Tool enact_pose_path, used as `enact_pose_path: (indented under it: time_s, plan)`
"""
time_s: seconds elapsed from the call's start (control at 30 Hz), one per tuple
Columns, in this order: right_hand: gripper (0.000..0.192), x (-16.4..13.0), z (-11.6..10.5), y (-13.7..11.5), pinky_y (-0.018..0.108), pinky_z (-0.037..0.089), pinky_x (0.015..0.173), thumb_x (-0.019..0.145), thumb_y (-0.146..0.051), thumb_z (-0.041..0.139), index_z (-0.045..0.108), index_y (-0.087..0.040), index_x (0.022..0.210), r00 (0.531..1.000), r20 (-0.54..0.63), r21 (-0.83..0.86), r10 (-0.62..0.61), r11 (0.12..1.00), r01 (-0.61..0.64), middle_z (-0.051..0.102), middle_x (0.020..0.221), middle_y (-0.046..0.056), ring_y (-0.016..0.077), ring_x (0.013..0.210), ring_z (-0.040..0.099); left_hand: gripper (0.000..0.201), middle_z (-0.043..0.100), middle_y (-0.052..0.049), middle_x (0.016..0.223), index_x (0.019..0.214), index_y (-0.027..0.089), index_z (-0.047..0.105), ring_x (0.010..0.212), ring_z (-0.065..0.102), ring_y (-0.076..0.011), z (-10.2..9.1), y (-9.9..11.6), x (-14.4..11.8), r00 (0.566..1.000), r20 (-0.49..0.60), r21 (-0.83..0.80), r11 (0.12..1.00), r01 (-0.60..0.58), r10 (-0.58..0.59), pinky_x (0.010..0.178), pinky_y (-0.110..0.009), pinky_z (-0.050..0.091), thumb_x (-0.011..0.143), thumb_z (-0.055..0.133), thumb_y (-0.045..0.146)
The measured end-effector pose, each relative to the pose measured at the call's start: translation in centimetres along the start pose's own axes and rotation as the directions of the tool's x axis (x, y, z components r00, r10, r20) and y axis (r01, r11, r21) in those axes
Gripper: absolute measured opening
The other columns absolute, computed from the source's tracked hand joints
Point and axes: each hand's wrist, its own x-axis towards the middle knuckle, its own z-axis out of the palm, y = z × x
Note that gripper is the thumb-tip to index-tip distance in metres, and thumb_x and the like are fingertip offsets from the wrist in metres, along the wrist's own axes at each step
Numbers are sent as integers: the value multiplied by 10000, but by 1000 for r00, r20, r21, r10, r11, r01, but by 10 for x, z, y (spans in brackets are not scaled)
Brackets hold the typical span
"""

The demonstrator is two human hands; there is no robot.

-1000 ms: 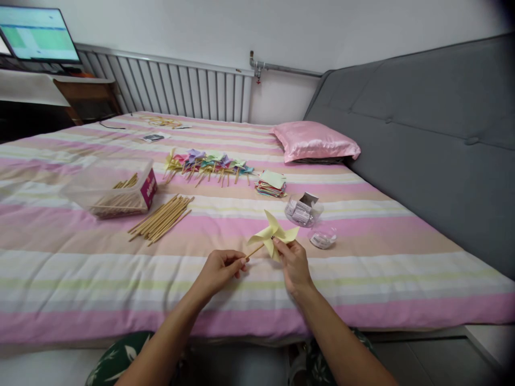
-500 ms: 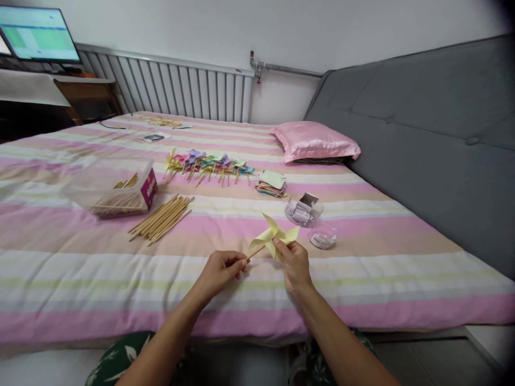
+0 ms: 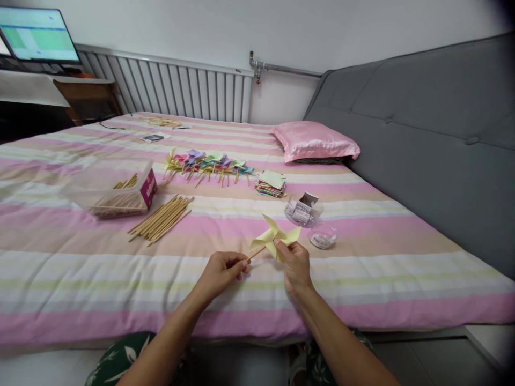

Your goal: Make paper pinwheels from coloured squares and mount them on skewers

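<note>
Above the front of the striped bedspread I hold a pale yellow paper pinwheel (image 3: 266, 236) on a thin wooden stick. My left hand (image 3: 226, 272) pinches the stick (image 3: 256, 253) near its lower end. My right hand (image 3: 295, 264) is closed on the pinwheel's middle, its thumb against the centre; the other fingers are partly behind the paper. To the left lies a loose bundle of wooden sticks (image 3: 163, 219). Beyond my right hand sit a clear cup of small packets (image 3: 302, 210) and a smaller clear dish (image 3: 323, 237), whose contents are too small to name.
A clear plastic box (image 3: 100, 185) with sticks stands at left. Finished-looking colourful pinwheels (image 3: 209, 163) lie in a row farther back, beside a stack of coloured paper (image 3: 271, 184). A pink pillow (image 3: 316, 141) rests by the grey headboard (image 3: 422, 123). A radiator (image 3: 173, 86) lines the wall.
Almost nothing differs. Both hands and the yellow pinwheel have shifted very slightly to the right; the grip of each hand looks the same.
</note>
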Motion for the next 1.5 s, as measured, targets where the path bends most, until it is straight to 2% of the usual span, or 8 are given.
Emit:
enact_pose_path:
  time_s: [0.2,0.4,0.5,0.6,0.83,1.03,1.17,1.5]
  plan:
    - [282,3,-2,3,231,423,546,560,-350,772,658,-137,707,1000,9,-15,-13,1000,13,651,637,-2,115,565,547,287,664,-62,674,801,105,706,549,549,-130,0,2,-1,999,41,-14,1000,14,-13,554,-229,414,747,596,365]
    - [287,1,-1,0,257,452,620,630,-377,736,665,-150,791,988,143,-16,-66,998,69,673,749,23,146,664,582,300,687,-87,752,852,98,703,638,588,-147,0,2,-3,990,139,-100,994,49,-35,633,-245,433,726,631,360]
    - [312,0,-2,-5,274,448,697,707,-400,673,659,-160,907,971,207,24,-119,993,116,678,881,49,168,785,596,303,699,-101,771,823,95,679,635,607,-152,0,2,-3,994,98,-165,984,73,-57,653,-264,449,698,662,370]
    - [375,1,-5,-6,264,423,704,751,-420,623,640,-161,1022,977,160,4,-138,990,139,659,932,57,147,780,571,338,714,-123,818,866,98,650,646,632,-162,-1,4,-2,996,15,-234,968,93,-92,636,-264,448,695,670,389]
    - [249,-7,2,-1,230,402,613,655,-331,725,677,-176,844,964,264,-92,30,996,-6,641,736,3,94,608,511,321,718,-120,889,914,109,625,725,646,-160,2,6,-1,992,-47,-331,939,93,-115,630,-232,424,719,672,360]
    - [210,-14,5,1,261,460,689,645,-303,737,695,-178,808,926,377,-154,32,988,29,687,795,28,145,730,607,321,711,-92,788,843,111,639,679,628,-151,7,12,-3,990,-48,-350,931,105,-130,593,-222,404,665,716,368]
    - [190,-16,6,6,251,466,609,640,-310,748,680,-158,730,903,427,-159,53,987,17,668,658,12,136,613,602,300,676,-46,648,776,112,646,610,591,-126,11,13,-3,989,-42,-356,927,117,-141,567,-209,390,612,752,339]
    - [209,-21,8,11,246,452,543,647,-332,744,656,-143,636,909,414,-180,54,983,23,642,587,7,133,541,579,248,642,-12,590,709,114,643,524,521,-89,17,3,0,992,-66,-342,936,79,-107,539,-202,380,593,758,301]
